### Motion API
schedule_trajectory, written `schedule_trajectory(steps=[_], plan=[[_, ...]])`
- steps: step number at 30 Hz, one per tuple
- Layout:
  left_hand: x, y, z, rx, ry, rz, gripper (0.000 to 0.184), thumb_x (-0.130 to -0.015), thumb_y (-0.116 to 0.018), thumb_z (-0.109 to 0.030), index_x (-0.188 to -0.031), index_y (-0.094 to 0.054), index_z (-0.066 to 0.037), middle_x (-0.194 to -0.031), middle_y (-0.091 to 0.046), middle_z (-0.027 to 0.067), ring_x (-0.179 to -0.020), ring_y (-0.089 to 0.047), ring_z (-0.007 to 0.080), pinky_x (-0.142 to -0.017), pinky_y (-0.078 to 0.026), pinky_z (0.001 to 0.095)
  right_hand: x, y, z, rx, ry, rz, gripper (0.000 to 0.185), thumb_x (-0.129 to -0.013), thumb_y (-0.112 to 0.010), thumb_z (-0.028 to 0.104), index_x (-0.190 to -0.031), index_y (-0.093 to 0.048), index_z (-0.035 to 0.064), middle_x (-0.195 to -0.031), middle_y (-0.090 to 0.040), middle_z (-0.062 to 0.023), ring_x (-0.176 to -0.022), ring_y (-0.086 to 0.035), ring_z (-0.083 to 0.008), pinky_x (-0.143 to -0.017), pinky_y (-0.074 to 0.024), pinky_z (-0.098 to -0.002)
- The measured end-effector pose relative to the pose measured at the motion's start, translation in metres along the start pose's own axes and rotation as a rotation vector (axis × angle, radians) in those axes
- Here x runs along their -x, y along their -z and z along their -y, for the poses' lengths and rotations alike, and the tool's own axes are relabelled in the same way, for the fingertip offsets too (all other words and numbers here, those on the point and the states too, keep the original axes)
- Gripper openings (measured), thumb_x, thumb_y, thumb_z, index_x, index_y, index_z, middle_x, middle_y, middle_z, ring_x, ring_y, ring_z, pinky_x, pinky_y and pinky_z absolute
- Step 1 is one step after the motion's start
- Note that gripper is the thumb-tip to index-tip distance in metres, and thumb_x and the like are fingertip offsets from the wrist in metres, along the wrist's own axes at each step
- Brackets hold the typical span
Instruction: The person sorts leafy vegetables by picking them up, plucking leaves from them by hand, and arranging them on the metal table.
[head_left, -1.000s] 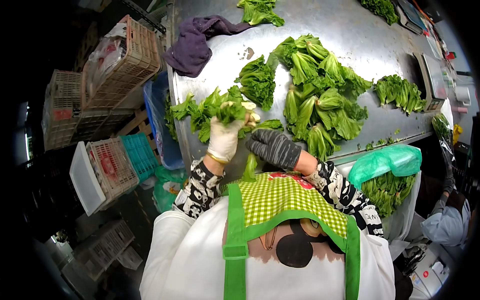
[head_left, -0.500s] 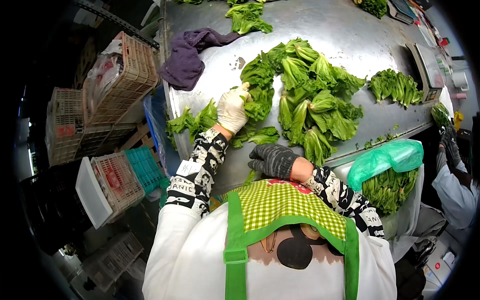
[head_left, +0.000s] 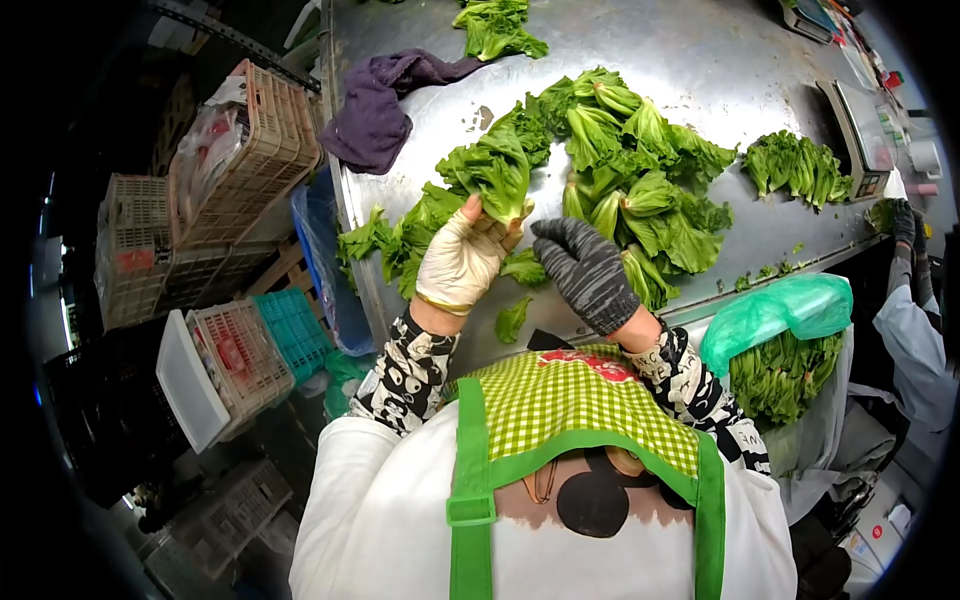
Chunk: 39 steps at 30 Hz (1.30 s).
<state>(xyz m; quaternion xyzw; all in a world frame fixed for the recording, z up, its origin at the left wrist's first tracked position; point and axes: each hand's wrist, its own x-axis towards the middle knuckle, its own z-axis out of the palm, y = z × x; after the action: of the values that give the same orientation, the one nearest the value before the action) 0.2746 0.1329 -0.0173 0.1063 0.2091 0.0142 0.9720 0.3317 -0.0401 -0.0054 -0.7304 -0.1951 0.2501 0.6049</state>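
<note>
My left hand (head_left: 460,258), in a pale glove, is closed on a head of lettuce (head_left: 492,172) just above the metal table. The lettuce's cut stem end points toward me and its leaves spread away. My right hand (head_left: 588,272), in a dark grey knitted glove, is beside the stem end with its fingers drawn together; whatever is in them, if anything, is hidden. A pile of lettuce heads (head_left: 650,190) lies just beyond my right hand. Loose leaves (head_left: 415,235) lie left of my left hand, and a single leaf (head_left: 512,320) is near the apron.
A purple cloth (head_left: 370,115) lies at the table's left edge. To the right are a lettuce row (head_left: 795,168), a scale (head_left: 860,130) and a bag of greens (head_left: 785,375). Crates (head_left: 235,160) stand at left. Another person's gloved hands (head_left: 903,230) are at far right.
My left hand has turned palm up and now holds a lettuce with its stem toward me. My right hand has moved up from the table's front edge toward that stem.
</note>
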Motion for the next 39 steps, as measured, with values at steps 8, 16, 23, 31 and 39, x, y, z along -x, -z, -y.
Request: schedule_trajectory(steps=[8, 16, 23, 31, 39], plan=[[0.008, 0.018, 0.02, 0.003, -0.028, -0.015, 0.016, -0.091, -0.064, -0.014, -0.104, -0.064, -0.004, -0.107, -0.067, 0.0112, -0.104, -0.061, 0.0269, -0.088, -0.048, 0.0397, -0.002, 0.001, 0.015, -0.359, -0.208, -0.048, 0.027, -0.092, -0.061, 0.019, -0.106, -0.063, -0.0039, -0.091, -0.067, -0.0106, -0.077, -0.063, -0.0131, -0.068, -0.0515, -0.0277], [0.021, 0.004, 0.035, -0.272, -0.211, -0.133, 0.017, -0.089, -0.066, -0.012, -0.103, -0.065, -0.001, -0.104, -0.067, 0.0091, -0.096, -0.061, 0.0212, -0.08, -0.047, 0.0369, -0.007, 0.008, -0.031, 0.226, 0.381, 0.022, 0.023, -0.09, -0.062, 0.015, -0.105, -0.063, -0.0024, -0.088, -0.066, -0.0158, -0.074, -0.065, -0.0203, -0.064, -0.0523, -0.0299], [0.017, 0.017, 0.042, 0.03, -0.024, -0.06, 0.028, -0.09, -0.063, -0.008, -0.115, -0.059, 0.002, -0.114, -0.063, 0.0135, -0.106, -0.059, 0.0234, -0.093, -0.048, 0.0359, -0.007, -0.003, -0.028, -0.14, 0.16, 0.096, 0.019, -0.089, -0.058, 0.004, -0.107, -0.062, -0.0008, -0.084, -0.064, -0.01, -0.07, -0.063, -0.0144, -0.061, -0.0517, -0.0279], [0.014, 0.034, 0.042, -0.058, -0.018, -0.132, 0.023, -0.084, -0.071, -0.009, -0.104, -0.061, -0.003, -0.101, -0.065, 0.0093, -0.095, -0.062, 0.0242, -0.092, -0.048, 0.039, -0.003, 0.0, -0.004, -0.024, -0.019, 0.06, 0.014, -0.094, -0.055, 0.01, -0.097, -0.066, 0.0026, -0.081, -0.062, -0.009, -0.065, -0.059, -0.0151, -0.06, -0.0479, -0.0285], [0.005, 0.016, 0.034, 0.175, -0.232, -0.254, 0.037, -0.082, -0.074, -0.012, -0.112, -0.054, -0.004, -0.106, -0.062, 0.014, -0.099, -0.063, 0.0284, -0.084, -0.051, 0.0402, -0.009, -0.005, -0.022, -0.607, -0.138, -0.321, 0.013, -0.092, -0.06, 0.014, -0.093, -0.06, 0.0011, -0.079, -0.063, -0.0068, -0.064, -0.058, -0.0124, -0.062, -0.0482, -0.0254]])
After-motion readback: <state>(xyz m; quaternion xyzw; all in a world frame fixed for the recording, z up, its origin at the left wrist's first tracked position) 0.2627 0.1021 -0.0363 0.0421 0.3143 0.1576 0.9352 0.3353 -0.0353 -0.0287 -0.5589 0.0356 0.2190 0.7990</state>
